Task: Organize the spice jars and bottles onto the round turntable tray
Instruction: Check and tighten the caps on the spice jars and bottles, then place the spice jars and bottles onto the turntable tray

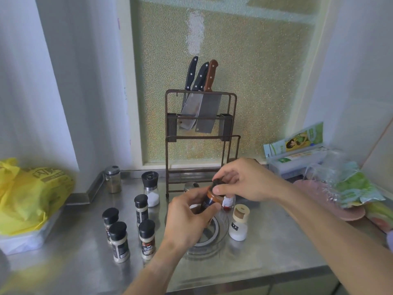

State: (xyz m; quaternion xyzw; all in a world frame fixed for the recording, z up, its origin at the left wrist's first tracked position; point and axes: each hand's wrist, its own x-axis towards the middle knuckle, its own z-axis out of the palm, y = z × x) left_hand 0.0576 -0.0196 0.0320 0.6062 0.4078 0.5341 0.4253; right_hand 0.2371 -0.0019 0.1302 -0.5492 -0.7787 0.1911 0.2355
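Observation:
My left hand (189,220) grips the body of a dark spice jar (209,200) with brown powder, held above the clear round turntable tray (214,237). My right hand (244,179) pinches the jar's black cap from above. A white jar with a cork-coloured lid (239,222) stands at the tray's right edge. A small jar with a red label (228,201) is partly hidden behind my hands. Several black-capped spice jars (146,238) stand on the steel counter to the left, with a salt grinder (151,188) behind them.
A rusty knife rack (201,141) holding cleavers stands at the back centre, a metal-lidded jar (191,186) at its foot. A glass jar (112,178) sits back left. A yellow bag (27,194) on a white tray is far left. Plastic bags and boxes (340,175) crowd the right.

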